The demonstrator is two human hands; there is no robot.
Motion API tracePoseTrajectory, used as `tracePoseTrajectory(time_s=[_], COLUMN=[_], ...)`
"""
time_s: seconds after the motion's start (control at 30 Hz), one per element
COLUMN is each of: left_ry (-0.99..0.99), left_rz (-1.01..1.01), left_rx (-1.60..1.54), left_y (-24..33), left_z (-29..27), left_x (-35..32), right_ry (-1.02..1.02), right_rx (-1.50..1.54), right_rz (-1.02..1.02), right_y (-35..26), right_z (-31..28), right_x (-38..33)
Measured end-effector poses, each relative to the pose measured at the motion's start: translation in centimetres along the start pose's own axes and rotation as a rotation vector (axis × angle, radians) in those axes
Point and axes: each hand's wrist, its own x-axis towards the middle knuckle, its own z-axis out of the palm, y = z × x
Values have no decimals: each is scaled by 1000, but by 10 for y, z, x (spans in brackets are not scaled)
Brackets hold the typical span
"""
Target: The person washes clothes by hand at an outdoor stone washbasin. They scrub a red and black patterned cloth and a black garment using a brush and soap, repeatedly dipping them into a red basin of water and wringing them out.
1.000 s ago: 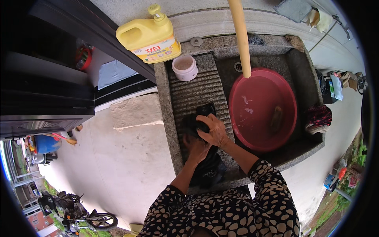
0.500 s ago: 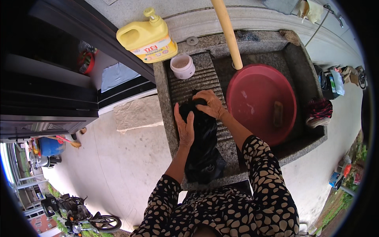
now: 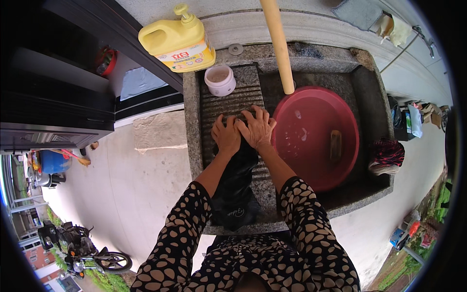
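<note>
A wet black garment [image 3: 234,187] lies lengthwise on the ribbed washboard [image 3: 228,104] of a stone sink, its near end hanging toward me with a pale printed mark. Side by side, both hands press its far end against the ridges. My left hand [image 3: 226,135] has its fingers bent over the cloth. My right hand [image 3: 258,127] grips beside it, knuckles raised and fingers curled; the bunched cloth beneath is mostly hidden. To the right, a red basin [image 3: 311,173] holds water with a few suds and a brownish block-shaped thing [image 3: 335,144] in it.
A yellow pump jug [image 3: 177,39] and a small pale pink tub [image 3: 220,81] stand at the back left. A wooden pole [image 3: 278,46] leans down into the stone sink [image 3: 340,208]. Dark bundled cloth [image 3: 387,155] hangs over the right rim. A beige mat [image 3: 160,130] lies on the floor.
My hands have come together and flattened onto the garment's far end, which was bunched up between them before. The view has shifted slightly.
</note>
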Motion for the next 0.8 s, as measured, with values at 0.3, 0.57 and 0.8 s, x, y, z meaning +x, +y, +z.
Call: tracePoseTrajectory(time_s=[0.3,0.57,0.8], left_ry=[-491,-430,-542], left_rz=[-72,-296,3], left_rx=[-376,-458,-429], left_y=[12,12,11], left_z=[-43,-35,-66], left_x=[-20,-22,-32], right_ry=[-2,-29,96], right_rx=[92,515,206], right_rz=[-120,-169,-222], right_y=[14,21,11], right_z=[2,6,6], right_x=[-60,-40,-82])
